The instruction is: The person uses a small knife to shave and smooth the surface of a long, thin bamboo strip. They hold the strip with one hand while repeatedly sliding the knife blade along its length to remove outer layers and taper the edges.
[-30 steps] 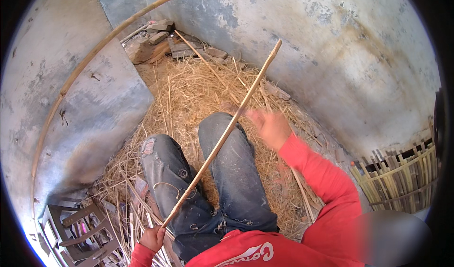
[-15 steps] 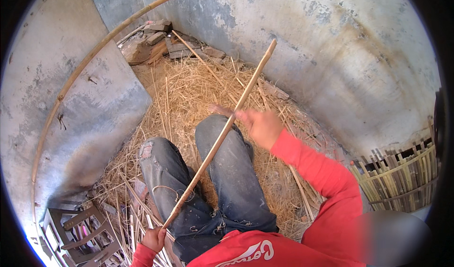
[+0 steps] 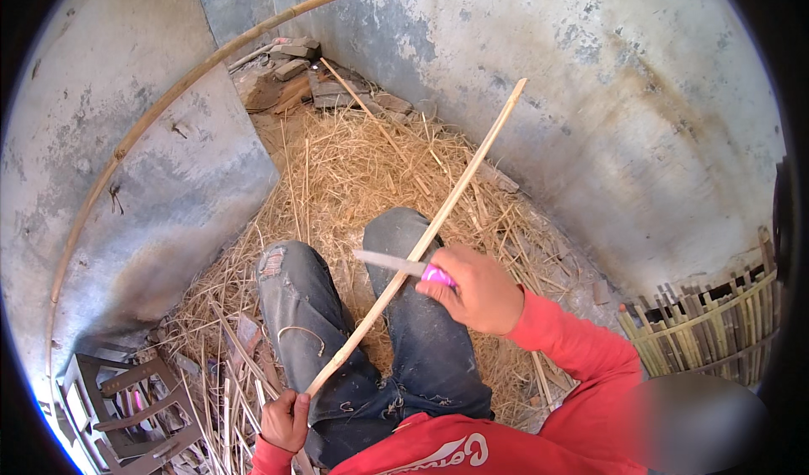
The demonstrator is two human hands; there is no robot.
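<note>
A long pale bamboo strip (image 3: 459, 190) slants across my jeans from lower left to upper right. My left hand (image 3: 285, 421) grips its lower end with thumb and fingers. Wrapped round the pink handle of a knife is my right hand (image 3: 478, 290), over my right knee. The knife (image 3: 389, 262) points left, its blade crossing the strip near mid-length; whether the edge touches the strip I cannot tell. The strip's far end rises free toward the wall.
Straw-like shavings (image 3: 354, 163) cover the floor beyond my knees. A dark wooden stool (image 3: 139, 412) lies at lower left beside thin split strips. A slatted bamboo basket (image 3: 708, 328) stands at right. One long curved pole (image 3: 168, 109) leans along the left wall; broken bricks (image 3: 291, 58) fill the corner.
My right hand has come down and nearer along the strip, and the knife now shows plainly. The strip's far end has shifted right and its paler face shows. My left hand keeps its grip.
</note>
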